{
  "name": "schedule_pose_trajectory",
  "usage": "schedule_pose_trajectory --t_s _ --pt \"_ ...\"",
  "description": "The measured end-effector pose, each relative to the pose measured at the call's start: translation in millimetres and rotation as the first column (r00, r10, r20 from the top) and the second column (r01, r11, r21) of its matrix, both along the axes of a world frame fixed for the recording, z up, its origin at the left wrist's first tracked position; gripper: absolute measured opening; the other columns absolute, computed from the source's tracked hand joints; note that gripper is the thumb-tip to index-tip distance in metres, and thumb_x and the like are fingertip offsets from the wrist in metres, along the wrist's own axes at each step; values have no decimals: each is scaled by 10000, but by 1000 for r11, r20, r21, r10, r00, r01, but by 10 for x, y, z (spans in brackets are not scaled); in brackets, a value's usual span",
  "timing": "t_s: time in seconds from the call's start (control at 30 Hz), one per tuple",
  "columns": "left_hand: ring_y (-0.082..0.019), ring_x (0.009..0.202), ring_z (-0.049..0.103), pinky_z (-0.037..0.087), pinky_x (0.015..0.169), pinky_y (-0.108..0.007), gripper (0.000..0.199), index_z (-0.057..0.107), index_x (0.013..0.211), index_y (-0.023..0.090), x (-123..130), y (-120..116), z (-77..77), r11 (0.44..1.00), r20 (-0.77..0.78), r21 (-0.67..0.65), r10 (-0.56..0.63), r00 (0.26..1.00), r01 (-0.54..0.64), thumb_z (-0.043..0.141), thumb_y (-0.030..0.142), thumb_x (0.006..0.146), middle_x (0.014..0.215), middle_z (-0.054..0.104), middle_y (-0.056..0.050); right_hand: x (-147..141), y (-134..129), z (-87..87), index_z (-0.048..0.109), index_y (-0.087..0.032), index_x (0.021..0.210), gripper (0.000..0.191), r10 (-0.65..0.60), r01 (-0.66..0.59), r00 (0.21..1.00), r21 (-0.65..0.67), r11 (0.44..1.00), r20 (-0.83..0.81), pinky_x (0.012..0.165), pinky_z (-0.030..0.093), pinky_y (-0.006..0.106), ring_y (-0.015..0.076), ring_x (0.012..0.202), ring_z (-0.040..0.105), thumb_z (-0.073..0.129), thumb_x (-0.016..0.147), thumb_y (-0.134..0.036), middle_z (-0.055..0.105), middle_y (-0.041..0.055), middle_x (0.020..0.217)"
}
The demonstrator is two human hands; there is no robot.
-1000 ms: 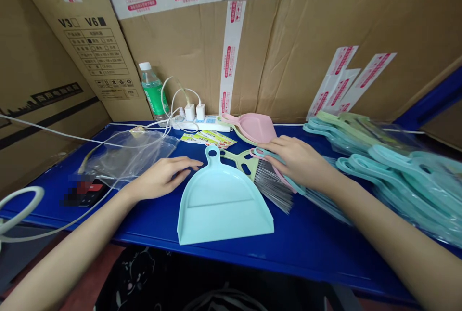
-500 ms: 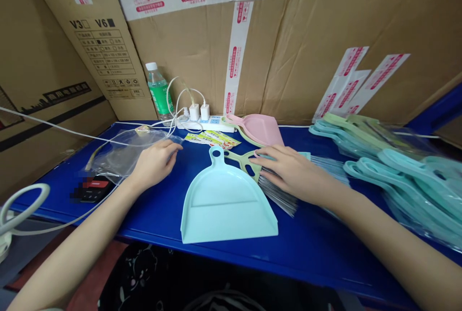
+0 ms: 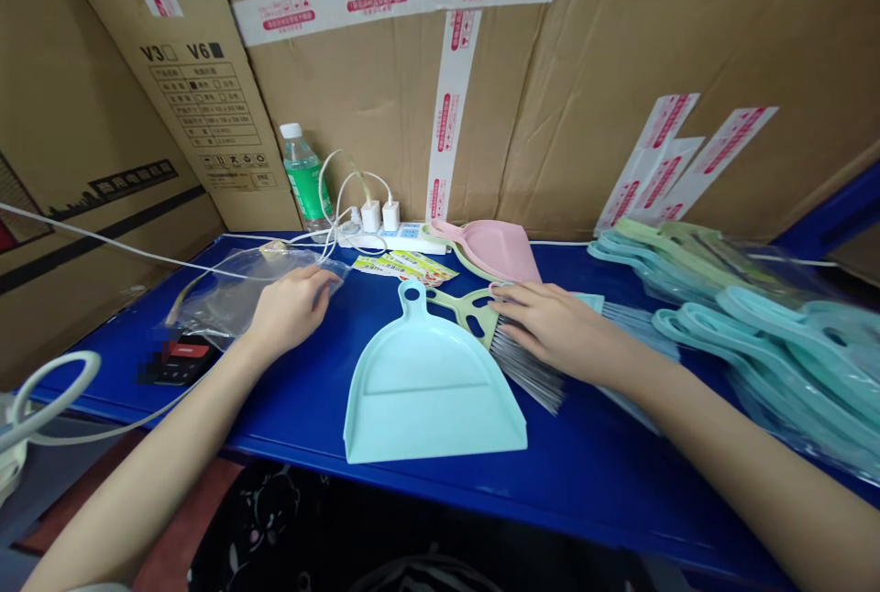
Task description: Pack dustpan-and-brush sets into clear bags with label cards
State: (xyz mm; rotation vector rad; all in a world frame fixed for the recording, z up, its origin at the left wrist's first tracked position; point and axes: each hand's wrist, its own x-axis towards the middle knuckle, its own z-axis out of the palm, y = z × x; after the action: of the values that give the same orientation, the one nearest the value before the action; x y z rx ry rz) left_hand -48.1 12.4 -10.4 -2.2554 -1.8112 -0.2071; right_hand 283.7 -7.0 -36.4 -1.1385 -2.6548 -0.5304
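A light-blue dustpan (image 3: 426,390) lies flat on the blue table in front of me, its handle pointing away. My left hand (image 3: 292,306) rests left of it, palm down, fingers loosely bent with a gap at the thumb. Its fingers are at the edge of a clear plastic bag (image 3: 230,290). My right hand (image 3: 550,326) lies over several small brushes, fingers stretched out and slightly apart. Under it show a green brush (image 3: 474,310) with grey bristles, a pink handle loop (image 3: 500,285) and a light-blue brush (image 3: 639,331). The hand hides most of the pink piece.
Pink and green dustpans (image 3: 499,248) overlap at the back. Bagged blue and green brushes or dustpans (image 3: 790,354) fill the right side. A bottle (image 3: 306,180), a power strip (image 3: 412,240) with chargers, packets (image 3: 405,267) and a black device (image 3: 182,360) stand or lie around. Cardboard walls the back.
My right hand has shifted slightly right, and the pink loop and brushes beneath it have slid a little with it. My left hand has barely moved. The blue dustpan has stayed put.
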Motion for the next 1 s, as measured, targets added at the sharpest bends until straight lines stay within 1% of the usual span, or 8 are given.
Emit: schedule_pose_trajectory --t_s 0.1,0.23,0.4,0.47,0.53,0.67,0.87,1.0 --pt "-274 1079 641 547 826 -372 375 644 1147 200 -3 -3 21 998 -44 5 65 997 -65 359 197 903 1143 687 -81 2 8 4 715 -161 1017 321 -13 13 1000 4 1000 5 827 543 400 256 1037 652 413 907 -170 707 133 1128" --pt "-278 1114 622 540 856 -380 384 624 1185 191 -18 5 17 994 -93 -10 105 990 -106 366 186 901 1176 670 -91 -14 7 22 710 -149 1030 334 -17 17 1000 -3 1000 20 830 542 403 260 1042 649 402 902 -162 700 146 1139" --pt "-294 1155 595 529 870 -389 405 573 1258 149 -8 10 18 980 -192 -46 182 964 -195 356 193 919 1203 650 -134 -21 5 20 706 -168 1048 349 -25 26 999 -19 999 28 835 540 413 259 1043 651 387 905 -166 697 142 1143" --pt "-295 1160 592 525 870 -383 406 555 1270 132 -1 8 29 973 -238 -74 198 951 -221 355 193 923 1189 655 -147 -18 4 13 699 -154 1072 363 -22 22 1000 -30 999 21 844 540 417 263 1054 648 375 909 -167 695 149 1146" --pt "-292 1146 603 523 864 -371 387 561 1247 131 6 2 41 965 -274 -106 204 940 -240 353 200 928 1171 663 -149 -17 2 6 667 -132 1148 380 -22 22 1000 -39 999 2 845 542 417 265 1059 646 371 913 -172 689 157 1157" --pt "-284 1086 641 525 844 -361 353 574 1199 151 12 -12 59 954 -289 -157 202 936 -254 356 220 931 1157 672 -136 -20 -5 -4 553 -113 1316 439 -28 27 999 -39 999 -35 832 550 419 265 1065 643 381 919 -189 658 166 1222" --pt "-278 1063 653 526 818 -350 340 573 1186 179 7 -17 66 954 -276 -173 191 942 -245 367 233 921 1166 672 -120 -19 -13 -11 672 -147 1144 388 -22 23 1000 -54 998 11 853 544 422 273 1098 629 354 924 -178 671 159 1194" --pt "-287 1062 652 524 817 -359 347 570 1201 168 4 -21 68 952 -273 -185 188 943 -244 373 232 922 1171 663 -129 -25 -12 -14 637 -126 1200 395 -28 28 1000 -40 999 -2 855 548 410 265 1085 634 359 925 -185 675 163 1177"
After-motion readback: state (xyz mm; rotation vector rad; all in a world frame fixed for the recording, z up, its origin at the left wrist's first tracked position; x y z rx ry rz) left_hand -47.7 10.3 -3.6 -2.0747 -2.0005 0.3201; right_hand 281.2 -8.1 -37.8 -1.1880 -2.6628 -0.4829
